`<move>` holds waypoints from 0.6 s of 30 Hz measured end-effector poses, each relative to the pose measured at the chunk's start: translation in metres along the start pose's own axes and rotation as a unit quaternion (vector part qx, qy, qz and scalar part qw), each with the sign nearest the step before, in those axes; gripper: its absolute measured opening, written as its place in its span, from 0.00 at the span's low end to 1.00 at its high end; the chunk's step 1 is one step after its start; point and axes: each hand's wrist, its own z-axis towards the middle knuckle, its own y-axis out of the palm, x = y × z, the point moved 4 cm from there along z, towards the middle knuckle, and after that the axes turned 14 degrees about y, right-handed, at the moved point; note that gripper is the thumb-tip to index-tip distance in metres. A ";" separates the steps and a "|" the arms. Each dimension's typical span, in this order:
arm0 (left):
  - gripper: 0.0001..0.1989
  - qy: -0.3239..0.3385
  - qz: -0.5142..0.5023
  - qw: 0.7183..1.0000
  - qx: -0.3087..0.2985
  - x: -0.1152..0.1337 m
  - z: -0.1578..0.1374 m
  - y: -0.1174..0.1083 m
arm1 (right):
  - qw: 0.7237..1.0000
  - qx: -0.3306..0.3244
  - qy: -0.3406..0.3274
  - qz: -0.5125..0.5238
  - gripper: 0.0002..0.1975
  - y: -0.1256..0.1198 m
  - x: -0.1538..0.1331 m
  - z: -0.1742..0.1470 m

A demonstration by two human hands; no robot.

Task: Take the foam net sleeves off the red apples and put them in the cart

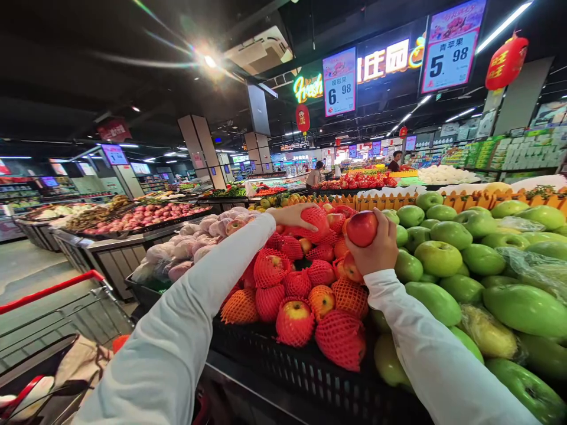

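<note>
My right hand (381, 251) is closed round a bare, dark red apple (362, 228), held up at the right side of the netted apples. Farther left, my left hand (290, 216) reaches over the pile, its thumb and fingers round an apple in a red foam net (316, 225). Below both hands lie several apples in red and orange foam nets, among them a red-and-yellow apple (295, 316) near the front. They fill a black slotted crate (283, 357). White sleeves cover both forearms.
Green apples (443, 257) are heaped at the right, some under clear plastic. Pale-wrapped fruit (190, 242) lies to the left. A shopping cart with a red handle (51, 292) stands at lower left. Price signs (339, 82) hang overhead. Two people are in the background.
</note>
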 end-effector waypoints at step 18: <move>0.51 -0.072 0.056 0.982 -0.167 0.000 0.006 0.058 | 1.000 -0.017 0.006 -0.003 0.41 0.000 0.000 0.000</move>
